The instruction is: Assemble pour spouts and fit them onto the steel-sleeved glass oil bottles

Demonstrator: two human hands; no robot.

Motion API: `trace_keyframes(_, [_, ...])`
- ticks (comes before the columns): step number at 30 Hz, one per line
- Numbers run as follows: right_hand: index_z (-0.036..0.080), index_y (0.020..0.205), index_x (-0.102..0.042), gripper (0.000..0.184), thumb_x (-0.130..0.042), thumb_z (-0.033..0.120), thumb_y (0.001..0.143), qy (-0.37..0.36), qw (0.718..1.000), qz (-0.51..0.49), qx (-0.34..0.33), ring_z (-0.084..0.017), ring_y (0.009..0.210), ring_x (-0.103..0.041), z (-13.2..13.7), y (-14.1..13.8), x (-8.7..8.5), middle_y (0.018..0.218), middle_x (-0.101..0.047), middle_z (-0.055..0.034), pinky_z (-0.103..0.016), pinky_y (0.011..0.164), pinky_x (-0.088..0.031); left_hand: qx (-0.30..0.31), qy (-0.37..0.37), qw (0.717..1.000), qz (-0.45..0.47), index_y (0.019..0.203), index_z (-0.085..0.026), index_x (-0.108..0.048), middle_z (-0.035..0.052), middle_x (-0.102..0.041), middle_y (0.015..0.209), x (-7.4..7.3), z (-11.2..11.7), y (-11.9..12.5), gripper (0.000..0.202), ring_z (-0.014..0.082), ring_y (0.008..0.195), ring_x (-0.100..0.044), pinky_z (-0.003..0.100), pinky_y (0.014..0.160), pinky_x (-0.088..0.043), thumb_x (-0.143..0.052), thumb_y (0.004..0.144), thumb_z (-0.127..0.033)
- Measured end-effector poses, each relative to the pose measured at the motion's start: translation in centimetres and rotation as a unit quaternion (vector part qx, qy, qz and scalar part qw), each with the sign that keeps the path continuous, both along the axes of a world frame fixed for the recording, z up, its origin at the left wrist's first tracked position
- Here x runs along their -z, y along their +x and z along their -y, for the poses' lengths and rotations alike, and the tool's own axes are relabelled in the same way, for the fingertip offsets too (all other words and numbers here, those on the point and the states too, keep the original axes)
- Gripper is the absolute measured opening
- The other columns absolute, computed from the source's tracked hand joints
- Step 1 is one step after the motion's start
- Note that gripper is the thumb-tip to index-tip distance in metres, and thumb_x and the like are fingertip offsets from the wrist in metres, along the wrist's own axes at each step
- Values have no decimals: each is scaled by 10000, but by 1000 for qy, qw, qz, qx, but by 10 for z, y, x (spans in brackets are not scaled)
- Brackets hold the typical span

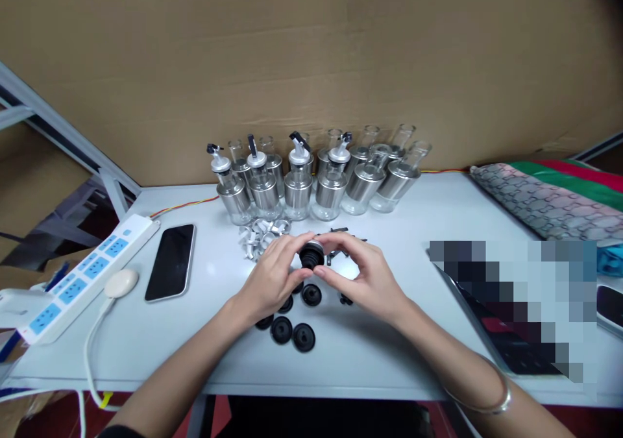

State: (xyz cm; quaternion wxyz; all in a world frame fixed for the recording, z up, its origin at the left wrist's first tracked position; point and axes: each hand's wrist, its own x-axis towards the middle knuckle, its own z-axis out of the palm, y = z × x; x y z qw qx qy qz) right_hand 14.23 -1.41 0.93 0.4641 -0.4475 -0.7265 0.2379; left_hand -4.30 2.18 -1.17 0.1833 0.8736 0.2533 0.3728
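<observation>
Over table (214,340), L hand (270,277), R hand (366,279) pinch stopper (311,256).

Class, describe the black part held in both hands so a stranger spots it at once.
On the white table, before the row of bottles, the left hand and right hand meet. Between them is the black stopper, the only one held; other stoppers lie loose.
</observation>
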Motion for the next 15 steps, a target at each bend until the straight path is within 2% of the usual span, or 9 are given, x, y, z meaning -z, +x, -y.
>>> trace_keyframes(6, [191, 990, -561, 242, -630, 226, 761, 2, 1000, -8, 18, -173, 791, -615, 1, -1, 1, 872, -650, -40, -301, 734, -511, 23, -11, 999, -31, 1456, -205, -196, 138, -524, 1210, -5, 4, 1, 529, 245, 1071, -520, 389, 921, -435, -346, 969, -347])
trace_keyframes(15, [198, 1042, -573, 274, -618, 214, 773, 20, 1000, 7, -6, -172, 806, -621, 0, 0, -1, 907, -660, -38, -291, 749, -515, 7, 2, 1000, -15, 1435, -228, -256, 105, -528, 1158, -5, 5, 1, 531, 228, 1025, -510, 370, 891, -418, -401, 926, -266])
